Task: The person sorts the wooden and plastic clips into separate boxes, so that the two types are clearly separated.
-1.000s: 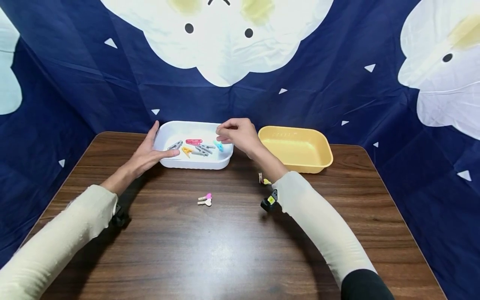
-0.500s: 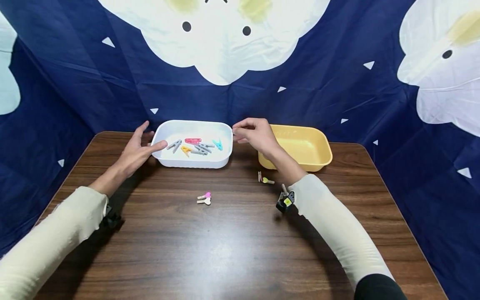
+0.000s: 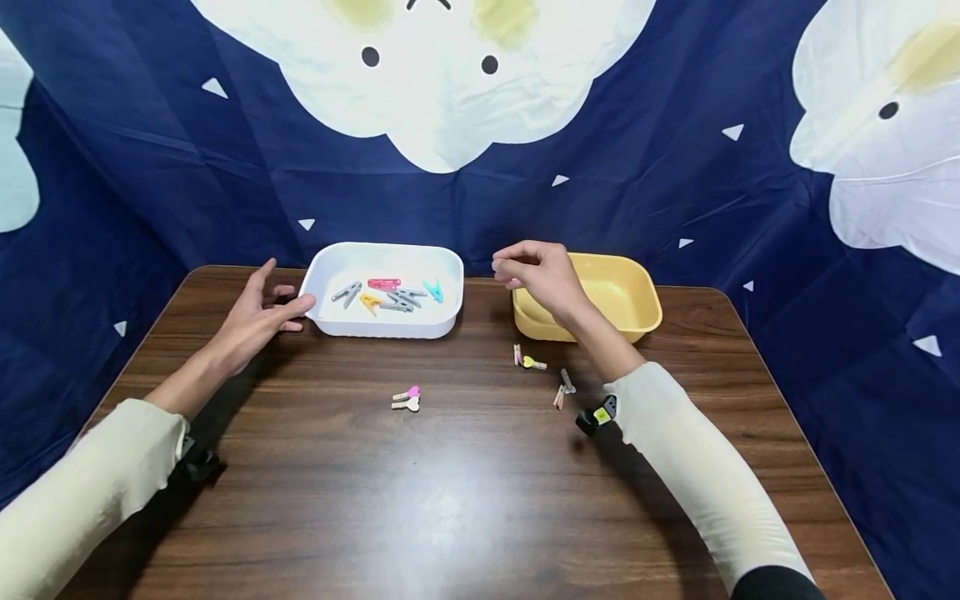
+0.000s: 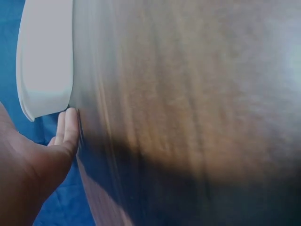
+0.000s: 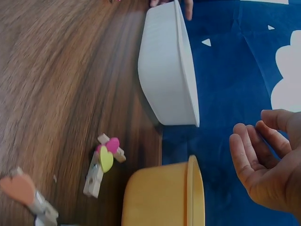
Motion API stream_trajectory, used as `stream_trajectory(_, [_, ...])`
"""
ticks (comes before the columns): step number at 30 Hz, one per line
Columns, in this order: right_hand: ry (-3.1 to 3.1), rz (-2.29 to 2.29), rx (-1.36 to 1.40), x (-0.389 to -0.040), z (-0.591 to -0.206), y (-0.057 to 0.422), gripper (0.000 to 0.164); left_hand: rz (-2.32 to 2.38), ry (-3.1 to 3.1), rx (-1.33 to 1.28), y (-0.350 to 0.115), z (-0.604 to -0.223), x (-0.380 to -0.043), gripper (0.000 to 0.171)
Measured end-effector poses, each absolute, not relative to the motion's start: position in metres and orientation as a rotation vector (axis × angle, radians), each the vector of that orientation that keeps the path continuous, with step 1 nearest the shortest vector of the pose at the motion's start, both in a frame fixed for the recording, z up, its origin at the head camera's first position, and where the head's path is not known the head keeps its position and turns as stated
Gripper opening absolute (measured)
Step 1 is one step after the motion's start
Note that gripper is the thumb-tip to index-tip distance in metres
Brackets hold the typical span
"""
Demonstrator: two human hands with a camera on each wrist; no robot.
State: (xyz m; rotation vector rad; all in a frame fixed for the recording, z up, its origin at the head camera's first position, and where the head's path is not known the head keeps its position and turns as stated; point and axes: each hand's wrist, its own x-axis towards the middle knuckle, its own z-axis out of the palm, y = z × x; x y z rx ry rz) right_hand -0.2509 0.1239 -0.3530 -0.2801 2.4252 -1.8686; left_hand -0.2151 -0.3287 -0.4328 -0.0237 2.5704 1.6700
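A white plastic basin (image 3: 378,327) at the back of the table holds several clothespins, among them a red one (image 3: 384,284), a yellow one (image 3: 370,302) and a light-blue one (image 3: 433,290). My left hand (image 3: 251,323) is at its left end, thumb tip by the rim, fingers extended; in the left wrist view fingertips lie right beside the basin's end. Over the left part of a yellow basin (image 3: 630,312) hovers my right hand (image 3: 546,279). Its fingers are loosely bent and empty in the right wrist view.
Small wooden heart clips lie on the brown table (image 3: 300,483): a pink one (image 3: 407,393) and a white one (image 3: 407,404) left of centre, a yellow one (image 3: 534,363) and others before the yellow basin. A blue curtain (image 3: 360,196) hangs behind.
My right hand has moved right, from above the white basin to the yellow one. My left hand has drawn back left, from over the white basin's edge to beside it.
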Motion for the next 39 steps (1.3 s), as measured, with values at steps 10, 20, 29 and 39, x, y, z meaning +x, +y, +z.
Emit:
stream_trajectory(10, [2.457,-1.915,-0.232,-0.238,-0.349,0.165,0.029,1.662,2.513,0.018,-0.334,-0.435,-0.196,0.109])
stream_trajectory(20, [2.511,-1.929,-0.192,-0.222,-0.353,0.214,0.031,1.502,2.493,-0.033,-0.327,-0.434,-0.180,0.112])
stream_trajectory(29, [2.692,-1.830,-0.116,-0.204,-0.358,0.257,0.033,1.464,2.435,0.016,-0.311,-0.428,-0.170,0.081])
stream_trajectory(39, [2.733,-1.879,0.002,-0.195,-0.375,0.294,0.031,1.339,2.505,0.137,-0.294,-0.425,-0.159,0.060])
